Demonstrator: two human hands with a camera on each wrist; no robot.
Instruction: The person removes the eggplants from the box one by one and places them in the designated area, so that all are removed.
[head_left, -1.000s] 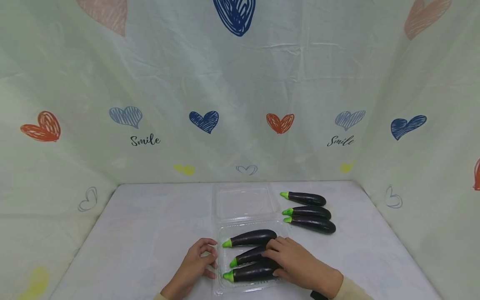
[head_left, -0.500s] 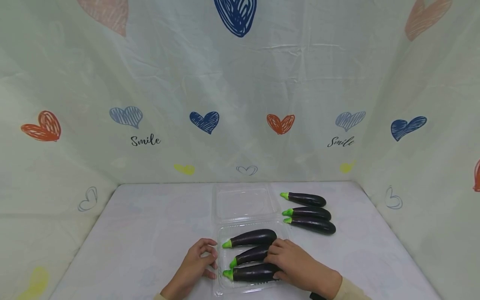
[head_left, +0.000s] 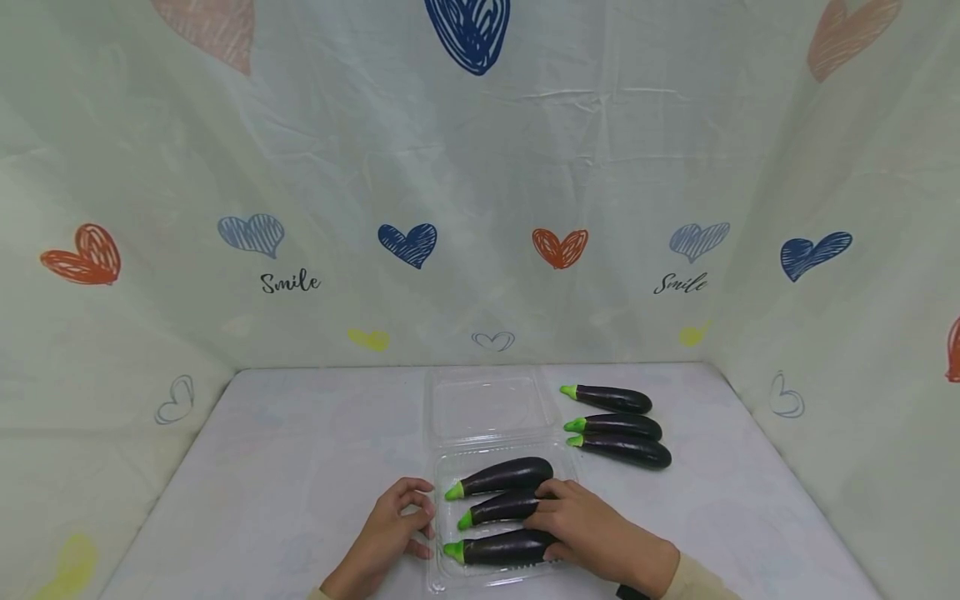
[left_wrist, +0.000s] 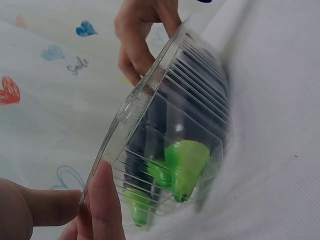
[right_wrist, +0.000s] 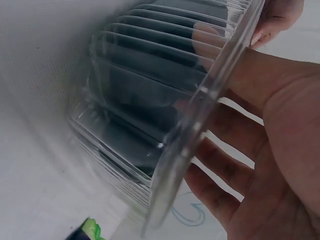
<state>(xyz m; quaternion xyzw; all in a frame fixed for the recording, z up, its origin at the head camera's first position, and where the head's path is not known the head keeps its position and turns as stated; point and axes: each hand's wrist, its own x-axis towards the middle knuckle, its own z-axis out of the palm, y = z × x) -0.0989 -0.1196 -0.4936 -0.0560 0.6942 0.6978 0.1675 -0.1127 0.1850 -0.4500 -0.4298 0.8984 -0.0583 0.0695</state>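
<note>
Three dark purple eggplants lie side by side in an open clear plastic clamshell container (head_left: 442, 577), green stems to the left: a back one (head_left: 506, 475), a middle one (head_left: 498, 507) and a front one (head_left: 498, 547). At the container's left edge is my left hand (head_left: 393, 525); the left wrist view has its thumb (left_wrist: 52, 206) and a finger pinching the rim. My right hand (head_left: 588, 529) reaches over the right rim, fingers and thumb around the thick end of the front eggplant, which they partly hide. Through the clear wall, the right wrist view shows the thumb (right_wrist: 206, 42) inside.
Three more eggplants lie on the white tabletop right of the lid: a far one (head_left: 615, 398), a middle one (head_left: 624, 423) and a near one (head_left: 628, 450). The hinged lid (head_left: 491, 407) lies folded back. A heart-printed curtain (head_left: 480, 167) surrounds the table.
My right hand has shifted slightly left and toward me; the front eggplant has moved a little the same way, widening the gap to the middle one. The left hand stays put.
</note>
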